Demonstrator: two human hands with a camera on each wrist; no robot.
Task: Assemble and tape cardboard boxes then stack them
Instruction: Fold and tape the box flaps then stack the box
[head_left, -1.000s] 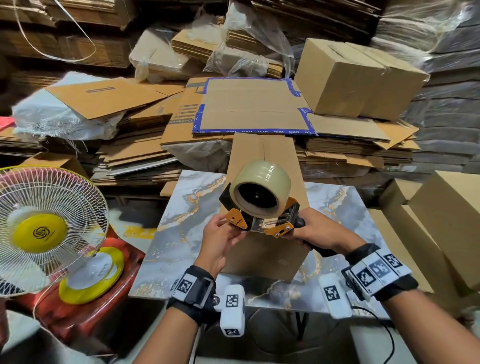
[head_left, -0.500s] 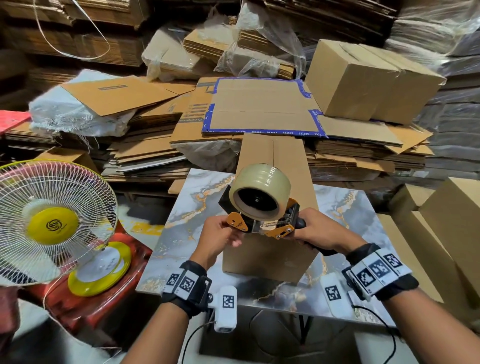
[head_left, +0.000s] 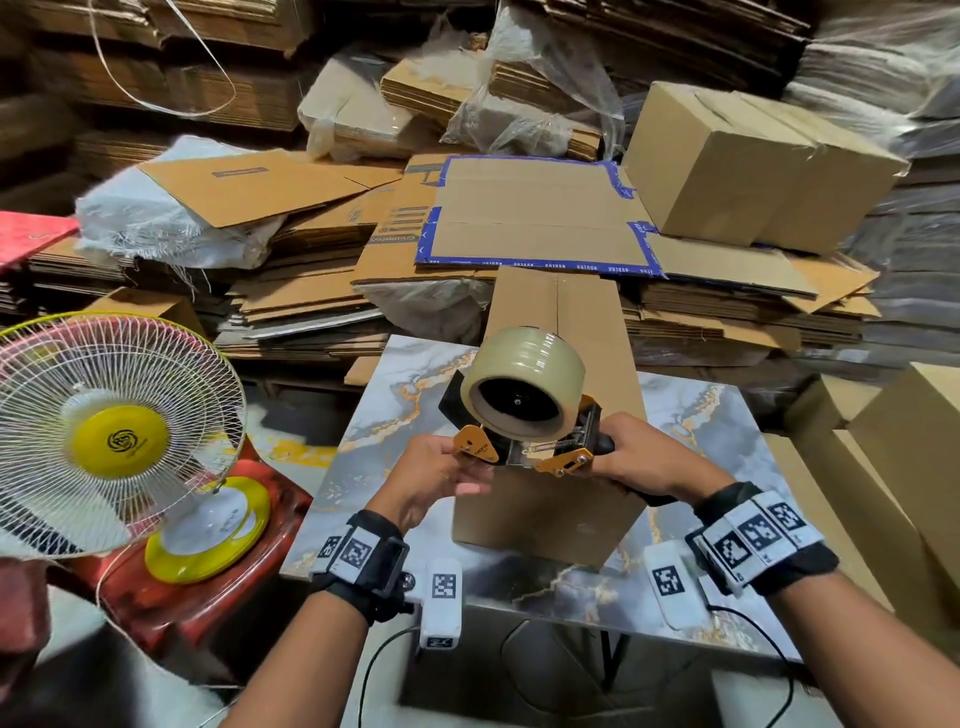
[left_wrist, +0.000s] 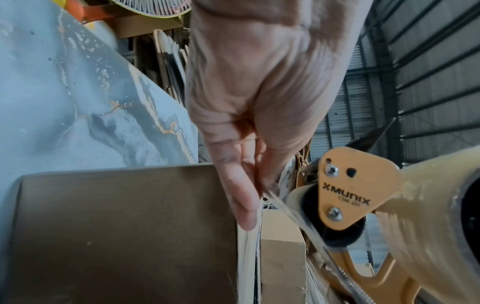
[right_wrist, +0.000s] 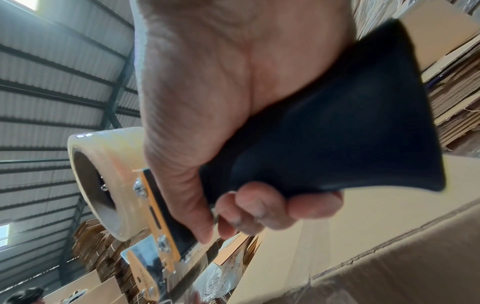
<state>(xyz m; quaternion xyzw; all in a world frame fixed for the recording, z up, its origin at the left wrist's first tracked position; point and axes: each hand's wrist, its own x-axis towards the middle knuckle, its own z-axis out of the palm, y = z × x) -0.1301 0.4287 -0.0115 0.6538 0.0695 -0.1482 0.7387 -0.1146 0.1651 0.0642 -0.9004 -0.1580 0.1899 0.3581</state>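
The right hand (head_left: 647, 457) has its fingers (right_wrist: 262, 209) curled tight round the black handle (right_wrist: 337, 131) of the tape gun (head_left: 540, 447), thumb lying along the orange frame. The left hand (head_left: 441, 475) pinches the free end of the tape (left_wrist: 283, 207) between thumb (left_wrist: 280, 148) and fingers; the clear strip runs from that pinch to the black roller under the orange plate marked "MUNIX". The forefinger (left_wrist: 239, 197) lies straight down along the near top edge of the box (head_left: 545, 514). The roll (head_left: 524, 382), pale and nearly full, sits on top of the gun, its open core facing the person.

The gun hovers just above the near end of the box, which stands long and narrow on the table (head_left: 374, 441), running away from the person, its top flaps folded shut with the middle seam showing. The tabletop is marbled grey with gold veins.

Left of the table a fan (head_left: 111, 431) with a yellow hub stands on a red stool (head_left: 208, 603). Behind lie heaps of flat cardboard (head_left: 530, 218), some wrapped in plastic, and one made-up box on the heap at the right. More made-up boxes stand to the right of the table.
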